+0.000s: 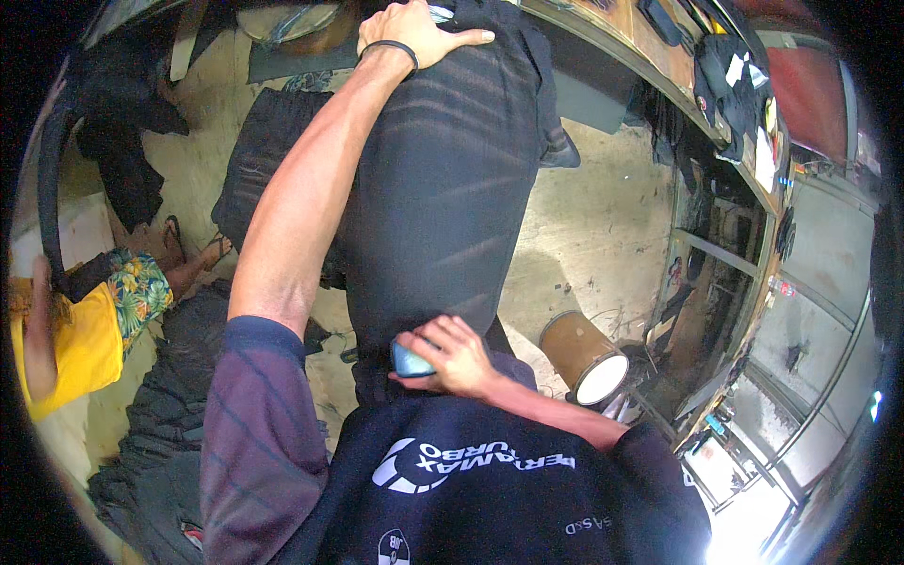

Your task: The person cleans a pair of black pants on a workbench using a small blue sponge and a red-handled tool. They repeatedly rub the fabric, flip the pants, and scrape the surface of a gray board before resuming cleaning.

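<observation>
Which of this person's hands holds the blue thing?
The right hand, lower in view; the left hand, with a black wristband, lies farther up the dark cloth.

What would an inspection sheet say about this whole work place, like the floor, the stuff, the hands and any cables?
Surface: pale, marked floor; whatever supports the garment is hidden.
Things in hand: black garment, stretched out in front of the person; small rounded blue object, exact kind unclear.
Clutter: heap of dark cloth on the left; brown cylinder with a white end on the right.
Hands: left hand spread on the garment's far end; right hand curled around the blue object at the near end.
Cables: nothing seen for certain.
Surroundings: another person in a yellow top at left.
</observation>
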### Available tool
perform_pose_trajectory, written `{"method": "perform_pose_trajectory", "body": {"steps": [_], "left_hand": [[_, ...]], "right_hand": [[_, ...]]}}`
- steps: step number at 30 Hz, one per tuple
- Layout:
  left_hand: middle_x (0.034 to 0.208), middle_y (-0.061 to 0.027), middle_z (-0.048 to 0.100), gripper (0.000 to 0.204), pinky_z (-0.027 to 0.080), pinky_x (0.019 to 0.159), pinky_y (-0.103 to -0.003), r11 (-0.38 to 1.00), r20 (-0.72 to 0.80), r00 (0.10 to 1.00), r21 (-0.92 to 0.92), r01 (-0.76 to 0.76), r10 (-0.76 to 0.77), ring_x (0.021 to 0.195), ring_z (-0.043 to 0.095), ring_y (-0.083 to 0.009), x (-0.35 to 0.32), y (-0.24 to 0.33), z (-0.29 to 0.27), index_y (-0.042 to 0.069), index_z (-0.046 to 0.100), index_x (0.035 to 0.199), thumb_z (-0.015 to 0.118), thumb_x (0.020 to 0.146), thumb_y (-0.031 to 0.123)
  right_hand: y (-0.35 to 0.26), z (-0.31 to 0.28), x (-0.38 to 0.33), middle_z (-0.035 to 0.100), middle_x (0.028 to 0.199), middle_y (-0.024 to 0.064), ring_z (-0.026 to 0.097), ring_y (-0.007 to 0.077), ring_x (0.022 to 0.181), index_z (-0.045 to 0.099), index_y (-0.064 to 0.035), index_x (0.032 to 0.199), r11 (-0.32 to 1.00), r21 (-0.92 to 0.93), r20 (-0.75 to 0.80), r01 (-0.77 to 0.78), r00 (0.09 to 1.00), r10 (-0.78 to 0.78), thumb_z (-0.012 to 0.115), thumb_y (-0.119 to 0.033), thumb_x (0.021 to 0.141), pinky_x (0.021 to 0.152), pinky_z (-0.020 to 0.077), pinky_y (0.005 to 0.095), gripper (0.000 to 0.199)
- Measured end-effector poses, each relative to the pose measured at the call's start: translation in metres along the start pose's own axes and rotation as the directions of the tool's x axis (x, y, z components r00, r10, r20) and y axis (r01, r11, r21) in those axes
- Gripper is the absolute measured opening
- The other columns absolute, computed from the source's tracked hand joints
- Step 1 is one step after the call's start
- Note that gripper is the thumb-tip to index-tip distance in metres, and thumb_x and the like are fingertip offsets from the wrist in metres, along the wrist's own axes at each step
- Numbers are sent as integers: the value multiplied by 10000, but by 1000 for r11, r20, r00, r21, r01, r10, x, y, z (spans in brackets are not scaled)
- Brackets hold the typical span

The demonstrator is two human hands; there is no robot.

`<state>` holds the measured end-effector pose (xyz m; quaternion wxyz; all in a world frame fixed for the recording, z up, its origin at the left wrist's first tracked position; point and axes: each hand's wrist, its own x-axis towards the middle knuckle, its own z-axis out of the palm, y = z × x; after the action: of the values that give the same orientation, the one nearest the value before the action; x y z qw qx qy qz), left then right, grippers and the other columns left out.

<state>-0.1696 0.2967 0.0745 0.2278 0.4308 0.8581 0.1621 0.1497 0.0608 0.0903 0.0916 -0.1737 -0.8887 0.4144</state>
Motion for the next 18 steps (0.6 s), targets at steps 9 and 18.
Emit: {"method": "perform_pose_trajectory", "body": {"steps": [9,18], "left_hand": [[1310,-283,702,1304,550,1062,-482,990,-308,942,83,-113,133,1235,689,-429,-4,5,8,-34,418,1567,724,722,910],[1764,-199,262,1358,250,1224,-733,965,-285,933,205,-164,219,1600,287,-434,21,-21,50,212,329,1709,676,654,992]], "right_hand": [[-11,-26,21,665,975,88,662,312,942,744,-127,1186,975,-115,34,-192,980,197,942,-431,745,851,550,469,571],[132,-65,171,650,923,119,624,341,859,726,-72,1108,926,-375,-348,-34,931,-107,965,-387,702,788,524,471,567]]}}
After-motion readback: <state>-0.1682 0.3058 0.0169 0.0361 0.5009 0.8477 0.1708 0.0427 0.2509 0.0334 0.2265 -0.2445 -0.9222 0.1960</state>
